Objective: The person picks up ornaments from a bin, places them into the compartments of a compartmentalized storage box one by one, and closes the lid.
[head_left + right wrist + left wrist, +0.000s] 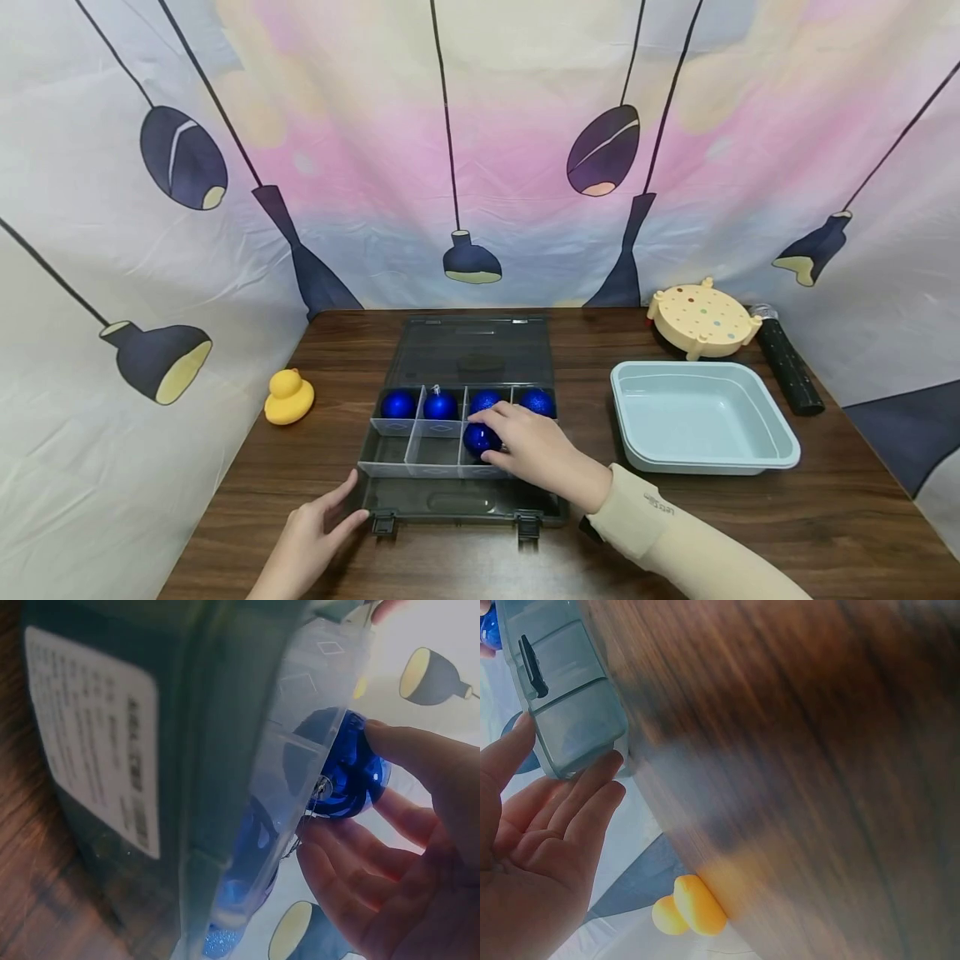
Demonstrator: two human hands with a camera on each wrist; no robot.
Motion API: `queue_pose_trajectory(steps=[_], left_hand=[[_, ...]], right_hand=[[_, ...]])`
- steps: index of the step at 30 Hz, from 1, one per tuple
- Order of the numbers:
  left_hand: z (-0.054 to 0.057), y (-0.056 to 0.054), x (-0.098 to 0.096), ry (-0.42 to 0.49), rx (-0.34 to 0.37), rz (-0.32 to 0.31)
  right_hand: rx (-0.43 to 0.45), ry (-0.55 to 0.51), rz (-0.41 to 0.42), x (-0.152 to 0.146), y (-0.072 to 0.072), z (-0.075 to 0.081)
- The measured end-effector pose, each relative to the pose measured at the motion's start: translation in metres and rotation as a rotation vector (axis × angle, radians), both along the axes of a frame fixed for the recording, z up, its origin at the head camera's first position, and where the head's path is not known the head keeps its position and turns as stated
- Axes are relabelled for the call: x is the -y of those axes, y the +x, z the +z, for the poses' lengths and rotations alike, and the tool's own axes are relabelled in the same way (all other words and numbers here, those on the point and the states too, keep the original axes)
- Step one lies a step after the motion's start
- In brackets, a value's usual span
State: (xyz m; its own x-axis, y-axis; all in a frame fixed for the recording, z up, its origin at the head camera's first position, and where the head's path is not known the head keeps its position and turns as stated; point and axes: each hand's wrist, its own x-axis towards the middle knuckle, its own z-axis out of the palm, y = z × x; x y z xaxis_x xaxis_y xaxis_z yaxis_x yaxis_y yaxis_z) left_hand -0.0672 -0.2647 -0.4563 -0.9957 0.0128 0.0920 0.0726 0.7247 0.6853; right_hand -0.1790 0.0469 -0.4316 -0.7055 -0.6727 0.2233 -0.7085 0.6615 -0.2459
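My right hand [536, 446] pinches a shiny blue bauble [481, 439] between thumb and fingers over the front row of a clear divided organizer box [435, 471]. In the right wrist view, a wire hook [291, 847] hangs from the bauble's metal cap. The box's back row holds several blue baubles, among them a bauble with its loop upright [440, 406] and a glittery bauble [537, 402]. More blue shows through the side wall in the right wrist view. My left hand [311, 533] rests with extended fingers at the box's front left corner.
Behind the compartments lies the dark open lid [472, 350]. A yellow rubber duck [289, 397] sits to the left. On the right are a pale blue basin [705, 462], a cream round toy with dots [705, 321] and a black microphone [789, 367]. A patterned curtain [375, 208] hangs behind.
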Motion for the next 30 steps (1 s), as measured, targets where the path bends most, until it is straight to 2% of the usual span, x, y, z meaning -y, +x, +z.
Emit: queue_pose_trajectory(steps=[6,12,18,22,30], left_hand=[[0.000,0.001,0.002,-0.004,0.027,0.004],[-0.001,0.000,0.002,0.004,0.023,0.004],[0.000,0.000,0.002,0.003,0.024,-0.001],[-0.001,0.000,0.002,0.008,0.017,-0.002],[-0.003,-0.001,0.002,0.001,-0.010,-0.008]], right_hand=[[0.012,0.012,0.020,0.005,0.001,-0.002],[0.010,-0.022,0.007,0.005,0.002,-0.003],[0.012,-0.192,-0.102,-0.001,0.002,-0.005],[0.014,-0.260,-0.165,-0.009,-0.001,-0.006],[0.183,-0.471,-0.191,-0.032,-0.013,-0.014]])
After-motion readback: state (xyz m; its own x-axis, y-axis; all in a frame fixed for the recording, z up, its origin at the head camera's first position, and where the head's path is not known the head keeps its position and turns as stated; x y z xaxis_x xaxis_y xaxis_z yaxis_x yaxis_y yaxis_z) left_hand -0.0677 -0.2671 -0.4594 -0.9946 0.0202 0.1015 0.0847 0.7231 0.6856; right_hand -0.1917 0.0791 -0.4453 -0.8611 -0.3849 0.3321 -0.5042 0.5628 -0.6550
